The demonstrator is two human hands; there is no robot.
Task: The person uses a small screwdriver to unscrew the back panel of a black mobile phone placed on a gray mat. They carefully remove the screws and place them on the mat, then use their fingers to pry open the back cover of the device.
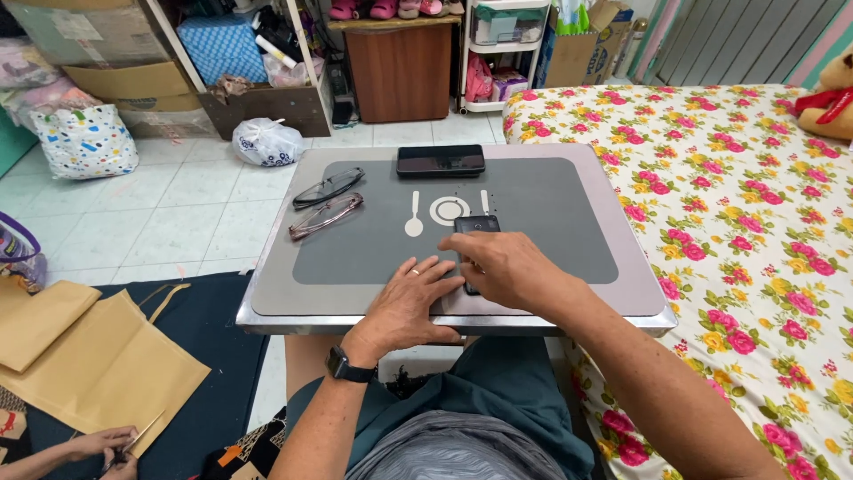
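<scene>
Bed (755,178) w/ floral sheet is running along the right side, touching the tray edge. Grey tray table (267,302) is sitting across the person's lap, w/ a darker grey mat (533,213) on top showing spoon/plate/knife icons. On the floor at left, brown paper bags (98,364) are lying flat, and another person's hands (111,444) are working there w/ a small tool, well apart from the tray.

At the mat's far edge a dark phone (441,161) is lying flat. Two prs of glasses (327,203) are resting folded at the mat's left edge.

Small black phone (477,226) is lying on the mat near the front, mostly under the right hand (506,267), which is curling loosely over its near end; whether the fingers are actually pinching it I can't tell. Left hand (410,302) is lying flat, fingers spread, holding nothing, pressing on the mat just beside the phone.

To do this well, prob: keep the left palm steadying the tray, get right thumb & fingers on the phone's long edges before lifting, since it's slim and flush w/ the mat.
</scene>
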